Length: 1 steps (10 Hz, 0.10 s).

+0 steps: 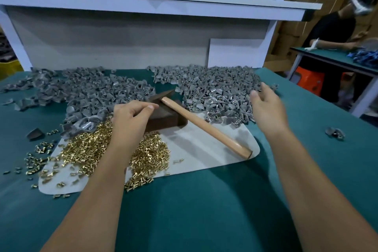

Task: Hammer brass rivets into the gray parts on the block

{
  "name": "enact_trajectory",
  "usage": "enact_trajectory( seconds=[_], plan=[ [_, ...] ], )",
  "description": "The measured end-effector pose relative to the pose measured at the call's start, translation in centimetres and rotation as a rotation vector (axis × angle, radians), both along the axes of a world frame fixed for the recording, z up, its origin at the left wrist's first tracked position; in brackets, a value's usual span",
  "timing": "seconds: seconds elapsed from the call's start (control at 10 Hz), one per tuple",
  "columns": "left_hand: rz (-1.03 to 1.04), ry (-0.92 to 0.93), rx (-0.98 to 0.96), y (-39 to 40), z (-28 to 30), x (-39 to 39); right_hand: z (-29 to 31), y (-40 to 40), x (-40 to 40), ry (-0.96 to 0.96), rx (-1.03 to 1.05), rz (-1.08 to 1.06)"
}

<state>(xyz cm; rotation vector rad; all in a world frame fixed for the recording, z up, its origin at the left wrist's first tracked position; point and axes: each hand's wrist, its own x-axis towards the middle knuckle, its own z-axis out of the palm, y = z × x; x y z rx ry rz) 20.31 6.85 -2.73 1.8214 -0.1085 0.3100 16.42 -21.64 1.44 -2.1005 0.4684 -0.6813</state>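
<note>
We are hovering our left hand (131, 116), fingers curled with thumb meeting fingertips, over the dark block (165, 117); whether it pinches a rivet we cannot tell. Our right hand (266, 106) is spreading loosely above the gray parts (214, 86). The hammer (204, 125) is lying across the block, brass rivets (86, 149) heaped on the white mat (204, 149).

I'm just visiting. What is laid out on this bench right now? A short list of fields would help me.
hammer: wooden handle, lying with its head on the block, nobody holding it
block: dark brown, on a pale mat
brass rivets: loose heap at the mat's left end
gray parts: two piles, left and right
left hand: fingers curled over the block's left end
right hand: open over the right pile
</note>
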Motion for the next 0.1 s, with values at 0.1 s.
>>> enact_trajectory(
  seconds=[0.1],
  plan=[
    [0.054, -0.052, 0.077, -0.46, -0.38, 0.15, -2.67, -0.58, -0.98, -0.007, 0.078, -0.201]
  ],
)
